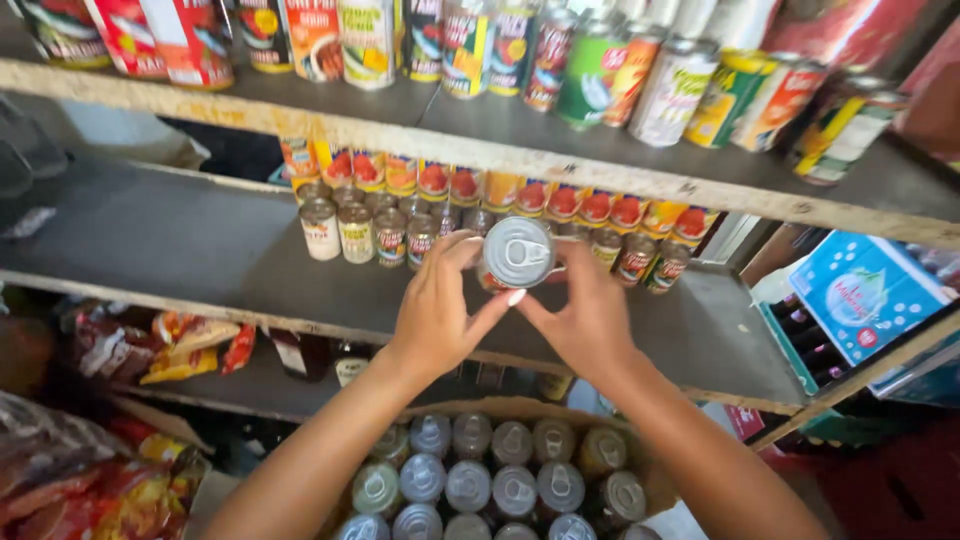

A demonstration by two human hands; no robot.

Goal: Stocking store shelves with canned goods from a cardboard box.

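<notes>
Both hands up at the middle shelf, sharing one small tin can. Left hand takes the can's left side, grip pinching it: fingers curled over the top-left rim, thumb running under toward the bottom edge. Right hand takes the right side, grip also pinching, fingers behind the can, thumb meeting the left thumb just below it. Can is tipped so its silver pull-tab lid faces the camera; it's held in the air, just in front of the shelved cans, not resting on the board. Those stand upright in rows at the shelf's centre-right, red and yellow labels, stacked two high at the back. Left part of that shelf is bare grey board. Upper shelf carries taller tins with mixed labels. Below the forearms, an open cardboard box packed with more cans, lids up, same silver pull-tabs. Snack packets on the lower shelf at left; a blue carton at right.
</notes>
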